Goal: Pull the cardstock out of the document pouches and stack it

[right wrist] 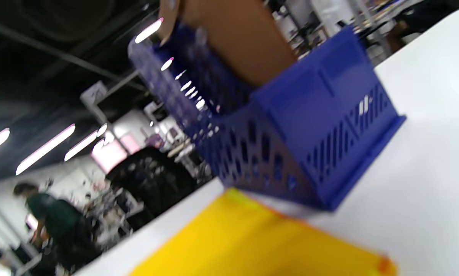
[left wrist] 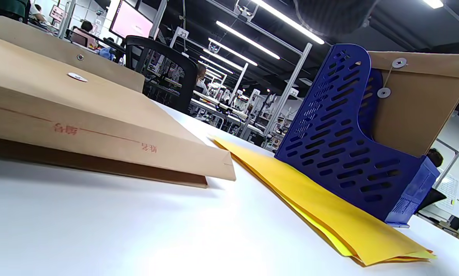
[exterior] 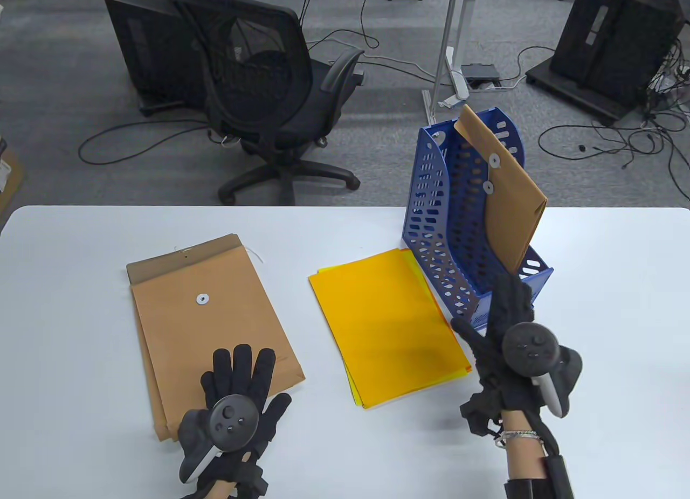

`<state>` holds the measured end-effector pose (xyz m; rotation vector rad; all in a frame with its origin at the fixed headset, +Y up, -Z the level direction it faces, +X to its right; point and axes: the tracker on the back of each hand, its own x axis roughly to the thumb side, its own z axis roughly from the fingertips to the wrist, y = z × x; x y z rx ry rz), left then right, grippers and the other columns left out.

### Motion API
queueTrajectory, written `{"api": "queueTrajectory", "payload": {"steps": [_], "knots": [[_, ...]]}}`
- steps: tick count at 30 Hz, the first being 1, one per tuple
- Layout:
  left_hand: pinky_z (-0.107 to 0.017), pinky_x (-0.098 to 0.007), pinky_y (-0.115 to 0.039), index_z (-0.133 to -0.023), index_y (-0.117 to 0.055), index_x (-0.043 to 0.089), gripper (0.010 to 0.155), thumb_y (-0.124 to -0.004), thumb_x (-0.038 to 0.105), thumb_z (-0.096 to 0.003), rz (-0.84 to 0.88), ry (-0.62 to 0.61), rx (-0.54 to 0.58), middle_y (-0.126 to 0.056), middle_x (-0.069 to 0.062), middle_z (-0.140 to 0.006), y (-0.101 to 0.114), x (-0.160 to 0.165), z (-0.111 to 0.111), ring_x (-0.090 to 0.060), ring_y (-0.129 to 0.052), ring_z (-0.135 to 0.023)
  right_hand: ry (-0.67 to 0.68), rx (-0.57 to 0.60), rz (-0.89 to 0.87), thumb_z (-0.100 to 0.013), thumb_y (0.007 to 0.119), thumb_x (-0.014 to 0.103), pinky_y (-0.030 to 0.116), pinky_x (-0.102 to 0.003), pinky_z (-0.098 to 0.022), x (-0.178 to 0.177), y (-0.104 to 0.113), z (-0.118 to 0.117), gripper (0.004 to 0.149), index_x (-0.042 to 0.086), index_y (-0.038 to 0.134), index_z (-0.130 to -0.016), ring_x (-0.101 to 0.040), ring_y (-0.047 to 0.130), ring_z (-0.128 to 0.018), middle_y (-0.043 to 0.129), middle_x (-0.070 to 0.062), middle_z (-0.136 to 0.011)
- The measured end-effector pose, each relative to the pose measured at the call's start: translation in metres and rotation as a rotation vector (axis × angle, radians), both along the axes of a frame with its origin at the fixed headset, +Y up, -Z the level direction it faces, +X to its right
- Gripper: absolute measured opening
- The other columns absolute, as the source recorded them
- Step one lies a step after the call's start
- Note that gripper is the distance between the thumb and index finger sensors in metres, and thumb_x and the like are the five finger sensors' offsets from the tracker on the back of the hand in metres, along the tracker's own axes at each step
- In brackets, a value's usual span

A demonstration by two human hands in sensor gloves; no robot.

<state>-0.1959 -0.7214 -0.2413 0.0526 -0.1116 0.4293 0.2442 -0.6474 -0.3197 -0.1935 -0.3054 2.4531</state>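
Two brown string-tie pouches lie stacked at the table's left, also close up in the left wrist view. My left hand rests flat on their near end, fingers spread. A stack of yellow cardstock lies in the middle, seen too in both wrist views. Another brown pouch stands tilted in the blue file holder. My right hand is raised just below that pouch's lower end, thumb spread wide, holding nothing that I can see.
The white table has bare surface at its left and right ends. A black office chair stands behind the far edge. The file holder stands right beside the cardstock's far right corner.
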Motion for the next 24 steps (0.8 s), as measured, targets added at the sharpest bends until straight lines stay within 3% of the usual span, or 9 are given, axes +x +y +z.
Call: {"api": "queueTrajectory", "payload": {"steps": [4, 8, 16, 19, 24], "knots": [[-0.072, -0.056, -0.015, -0.111, -0.021, 0.038, 0.075, -0.063, 0.058, -0.0523, 0.047, 0.007, -0.012, -0.017, -0.006, -0.122, -0.002, -0.004, -0.001, -0.033, 0.0, -0.105, -0.096, -0.05, 0.036, -0.053, 0.065, 0.061, 0.015, -0.042, -0.086, 0.026, 0.014, -0.025, 0.092, 0.043, -0.007, -0.107, -0.021, 0.002, -0.113, -0.002, 0.007, -0.121], [-0.072, -0.056, -0.015, -0.111, -0.02, 0.038, 0.075, -0.063, 0.058, -0.0523, 0.063, 0.005, -0.033, -0.017, -0.006, -0.122, -0.004, -0.007, -0.003, -0.033, 0.0, -0.105, -0.152, -0.128, -0.076, -0.054, 0.065, 0.061, 0.018, -0.042, -0.086, 0.044, 0.016, -0.053, 0.094, 0.041, -0.009, -0.108, -0.022, 0.004, -0.114, 0.0, 0.006, -0.122], [-0.072, -0.056, -0.015, -0.111, -0.021, 0.038, 0.075, -0.063, 0.058, -0.0523, 0.075, -0.016, -0.04, -0.018, -0.006, -0.122, -0.006, -0.005, -0.002, -0.033, 0.0, -0.105, -0.203, -0.189, -0.115, -0.055, 0.065, 0.059, 0.029, -0.042, -0.086, 0.052, 0.016, -0.093, 0.088, 0.039, 0.0, -0.112, -0.022, 0.019, -0.115, 0.015, 0.005, -0.124], [-0.071, -0.056, -0.016, -0.111, -0.021, 0.038, 0.075, -0.063, 0.057, -0.0524, 0.074, -0.027, -0.044, -0.018, -0.006, -0.122, -0.007, -0.005, -0.002, -0.033, -0.001, -0.105, -0.2, -0.185, -0.181, -0.059, 0.064, 0.052, 0.045, -0.038, -0.085, 0.055, 0.01, -0.103, 0.073, 0.04, 0.016, -0.113, -0.016, 0.045, -0.113, 0.042, 0.01, -0.121], [-0.071, -0.056, -0.016, -0.111, -0.021, 0.038, 0.075, -0.063, 0.057, -0.0524, 0.067, -0.045, -0.058, -0.019, -0.006, -0.122, -0.009, -0.002, -0.002, -0.033, -0.001, -0.105, -0.194, -0.209, -0.242, -0.064, 0.057, 0.046, 0.057, -0.035, -0.082, 0.056, -0.001, -0.11, 0.056, 0.042, 0.03, -0.113, -0.013, 0.061, -0.108, 0.058, 0.014, -0.115]]}}
